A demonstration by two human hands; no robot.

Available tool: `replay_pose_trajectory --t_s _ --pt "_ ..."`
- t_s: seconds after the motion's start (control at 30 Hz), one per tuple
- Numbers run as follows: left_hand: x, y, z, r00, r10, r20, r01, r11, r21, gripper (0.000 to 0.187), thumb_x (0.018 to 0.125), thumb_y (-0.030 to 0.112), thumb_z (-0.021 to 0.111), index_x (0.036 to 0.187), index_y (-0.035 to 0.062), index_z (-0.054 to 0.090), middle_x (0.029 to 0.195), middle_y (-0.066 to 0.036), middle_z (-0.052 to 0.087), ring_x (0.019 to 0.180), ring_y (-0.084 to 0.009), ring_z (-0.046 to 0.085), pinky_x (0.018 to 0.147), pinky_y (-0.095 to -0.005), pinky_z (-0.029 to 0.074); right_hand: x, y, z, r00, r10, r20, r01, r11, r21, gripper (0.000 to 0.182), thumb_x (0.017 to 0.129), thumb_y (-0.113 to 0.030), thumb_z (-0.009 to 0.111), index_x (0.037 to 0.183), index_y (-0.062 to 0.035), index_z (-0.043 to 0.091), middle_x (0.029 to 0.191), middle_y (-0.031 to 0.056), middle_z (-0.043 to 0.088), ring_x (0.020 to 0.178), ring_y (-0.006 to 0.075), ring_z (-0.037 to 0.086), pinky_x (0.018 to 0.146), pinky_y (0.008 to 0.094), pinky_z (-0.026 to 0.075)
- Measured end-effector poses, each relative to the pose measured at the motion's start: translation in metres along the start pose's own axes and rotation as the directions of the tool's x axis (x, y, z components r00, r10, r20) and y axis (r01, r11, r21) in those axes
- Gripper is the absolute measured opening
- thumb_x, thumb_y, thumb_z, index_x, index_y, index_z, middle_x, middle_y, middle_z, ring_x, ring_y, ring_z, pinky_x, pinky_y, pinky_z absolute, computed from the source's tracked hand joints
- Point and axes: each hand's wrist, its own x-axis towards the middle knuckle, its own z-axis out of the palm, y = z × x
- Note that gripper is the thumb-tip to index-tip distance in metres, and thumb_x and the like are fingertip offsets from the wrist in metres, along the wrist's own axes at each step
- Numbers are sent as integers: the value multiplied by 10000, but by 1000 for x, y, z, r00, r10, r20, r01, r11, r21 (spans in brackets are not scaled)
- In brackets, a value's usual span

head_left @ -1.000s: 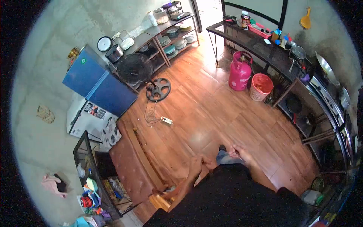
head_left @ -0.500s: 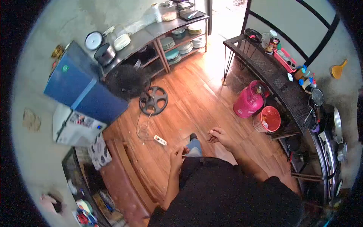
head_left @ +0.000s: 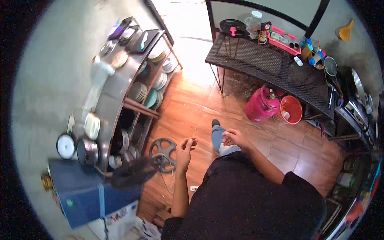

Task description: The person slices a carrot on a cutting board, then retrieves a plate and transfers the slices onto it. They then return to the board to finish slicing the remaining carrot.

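Note:
My left hand (head_left: 186,151) is raised over the wooden floor (head_left: 192,116), its fingers loosely bent and apart, with nothing in it. Left of it, the wheel-shaped base (head_left: 163,154) of a standing fan lies lower down, and the dark fan head (head_left: 134,174) looks blurred. My right hand (head_left: 236,139) hangs in front of my body, fingers loosely curled and apart, holding nothing that I can see. Below it show my jeans leg (head_left: 218,138) and a dark shoe (head_left: 215,122). Neither hand touches any object.
A metal counter (head_left: 114,86) with plates (head_left: 138,92) on its shelves runs along the left. Ahead right stands a black mesh table (head_left: 256,56) by a pink gas cylinder (head_left: 262,105) and a red basket (head_left: 291,110). A blue fridge (head_left: 80,192) is lower left. Bright doorway (head_left: 186,28) ahead.
The view has turned left and moved forward, so the counter and mesh table are nearer. My left hand has risen with its fingers more spread; the leg has stepped forward.

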Motion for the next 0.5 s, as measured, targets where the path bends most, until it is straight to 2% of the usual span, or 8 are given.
replay_pose_trajectory --t_s 0.13,0.2,0.23,0.27,0.33,0.4,0.47,0.5 --pt "108 7 -33 991 -131 -4 131 991 -16 322 1074 276 567 1194 11 705 1090 -99 761 1006 -181 718 836 -303 545 120 -40 11 1000 15 -19 -15 1000 5 307 1066 -314 558 1152 -35 654 918 91 744 765 163 719 690 296 580" --pt "147 13 -49 988 -154 -29 152 987 -53 324 1077 276 563 1199 6 696 1084 -102 760 996 -182 719 823 -304 551 172 -68 26 999 -40 -11 39 998 -56 287 1052 -308 577 1089 -38 668 887 81 730 757 143 698 654 302 553" --pt "169 9 -63 982 -186 -14 186 982 -27 323 1082 268 555 1206 2 690 1088 -107 758 983 -177 718 804 -298 556 198 -88 33 994 -109 -3 109 991 -74 283 1044 -298 591 1092 -30 669 872 82 725 751 146 695 649 307 551" --pt "189 -2 -78 982 -189 5 188 978 -85 322 1088 260 545 1214 0 687 1103 -112 757 981 -170 717 792 -289 559 216 -103 44 987 -159 5 159 983 -91 280 1036 -288 604 1094 -22 670 857 82 720 745 148 691 645 312 549" --pt "217 36 -96 984 -175 35 174 984 30 310 1088 243 548 1220 -4 681 1117 -116 751 981 -169 714 783 -279 565 249 -141 64 982 -182 -40 178 979 -98 257 1026 -259 624 1088 -15 675 853 76 709 741 151 682 664 320 552" --pt "257 40 -120 977 -210 42 211 978 -9 292 1079 224 563 1217 -6 680 1123 -118 749 974 -176 717 758 -287 575 276 -163 80 984 -164 -66 154 979 -133 248 1039 -247 607 1078 -10 673 854 73 709 762 142 684 686 312 558" --pt "308 18 -148 958 -286 22 287 950 -125 231 1053 165 605 1171 -9 702 1055 -94 746 947 -151 701 739 -261 545 317 -172 87 987 -157 -38 147 971 -191 242 1052 -234 591 1069 -5 670 855 70 709 783 133 685 707 304 564" --pt "347 -9 -170 986 -165 29 163 986 43 217 1053 171 609 1127 -2 720 1016 -71 737 936 -116 678 725 -259 527 339 -160 82 981 -187 -51 179 974 -142 233 1054 -222 588 1086 -6 667 861 67 708 784 134 686 721 308 570"
